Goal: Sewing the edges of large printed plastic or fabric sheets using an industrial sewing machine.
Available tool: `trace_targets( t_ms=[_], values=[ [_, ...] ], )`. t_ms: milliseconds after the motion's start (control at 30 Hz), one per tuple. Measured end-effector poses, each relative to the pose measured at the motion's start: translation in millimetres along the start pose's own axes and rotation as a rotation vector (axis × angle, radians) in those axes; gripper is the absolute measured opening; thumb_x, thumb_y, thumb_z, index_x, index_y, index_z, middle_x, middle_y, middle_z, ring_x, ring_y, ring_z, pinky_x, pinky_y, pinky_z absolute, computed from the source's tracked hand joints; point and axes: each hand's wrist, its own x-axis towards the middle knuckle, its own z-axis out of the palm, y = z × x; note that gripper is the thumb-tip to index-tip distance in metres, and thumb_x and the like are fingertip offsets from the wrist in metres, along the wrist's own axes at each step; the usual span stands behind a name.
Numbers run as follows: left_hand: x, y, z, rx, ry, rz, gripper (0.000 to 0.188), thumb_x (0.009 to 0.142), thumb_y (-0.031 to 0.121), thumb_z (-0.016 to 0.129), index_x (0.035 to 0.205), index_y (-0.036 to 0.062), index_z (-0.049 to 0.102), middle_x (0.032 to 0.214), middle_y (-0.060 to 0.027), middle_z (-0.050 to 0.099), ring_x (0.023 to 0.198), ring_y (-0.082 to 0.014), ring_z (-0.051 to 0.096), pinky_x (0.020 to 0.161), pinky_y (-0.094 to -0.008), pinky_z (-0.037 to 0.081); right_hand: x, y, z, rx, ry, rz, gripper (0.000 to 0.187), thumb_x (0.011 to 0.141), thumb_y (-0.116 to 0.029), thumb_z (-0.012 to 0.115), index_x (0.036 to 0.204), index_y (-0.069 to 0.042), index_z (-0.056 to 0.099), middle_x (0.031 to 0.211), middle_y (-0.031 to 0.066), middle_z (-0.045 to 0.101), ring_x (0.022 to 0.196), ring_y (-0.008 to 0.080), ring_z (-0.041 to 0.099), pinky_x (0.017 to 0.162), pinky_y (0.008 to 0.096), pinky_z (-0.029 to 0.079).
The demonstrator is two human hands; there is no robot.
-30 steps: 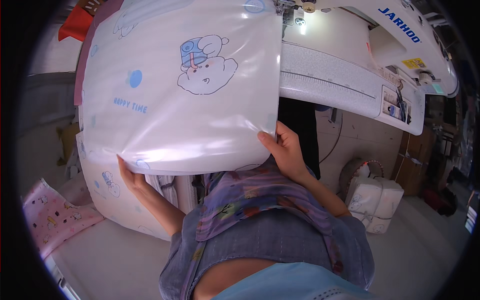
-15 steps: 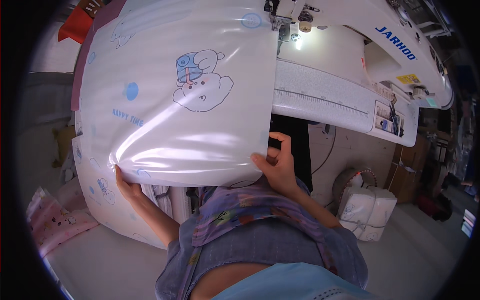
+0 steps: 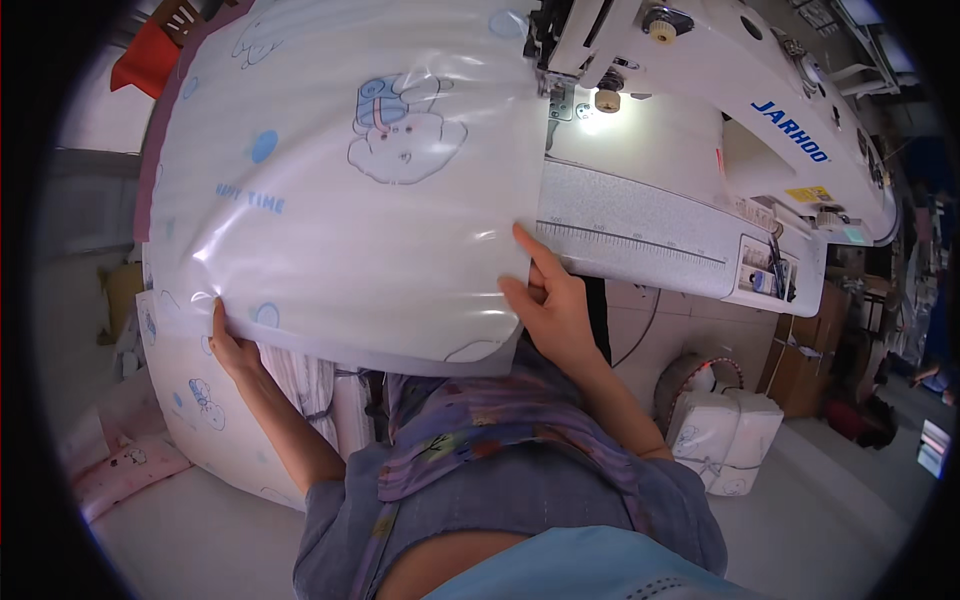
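Head view, printed sheet: the glossy white sheet [image 3: 350, 240] is lying left of the sewing machine [image 3: 700, 85], its front edge reaching toward the person's lap.
Left hand: the left hand [image 3: 235, 350] is clamping the sheet's left front edge, puckering it.
Right hand: the right hand [image 3: 562, 312] is touching the right edge, 2 digits spreading apart; I cannot tell whether it is gripping underneath.
Right-hand surroundings: the ruled bed [image 3: 620, 205] is extending just beside it; 1 tied bundle [image 3: 728, 440] is sitting lower right.

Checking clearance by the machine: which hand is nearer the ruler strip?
The right hand: it is at the right edge of the printed sheet, by the left end of the ruler strip. The left hand is farther off, at the sheet's lower left.
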Motion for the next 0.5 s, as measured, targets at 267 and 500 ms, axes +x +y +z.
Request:
trace_targets(
  t_ms=[267,500],
  values=[
    [37,2,57,0.132,-0.032,0.186,0.036,0.089,0.003,0.077,0.118,-0.0148,0.066,0.120,-0.0177,0.070,0.106,-0.0256,0.069,0.095,-0.0346,0.058,46,-33,-43,-0.469,-0.108,-0.142,0.047,0.097,-0.018,0.070,0.142,-0.009,0.062,0.067,0.0086,0.062,0.055,0.0196,0.061,0.061,0.0331,0.052],
    [53,8,108,0.400,-0.079,0.451,0.036,0.089,0.010,0.079,0.115,-0.0140,0.069,0.111,-0.0149,0.073,0.097,-0.0188,0.068,0.086,-0.0304,0.055,82,-45,-51,-0.719,-0.019,-0.292,0.030,0.095,-0.023,0.069,0.119,-0.007,0.073,0.122,0.0121,0.068,0.094,0.0269,0.066,0.082,0.0405,0.052]
  ],
)
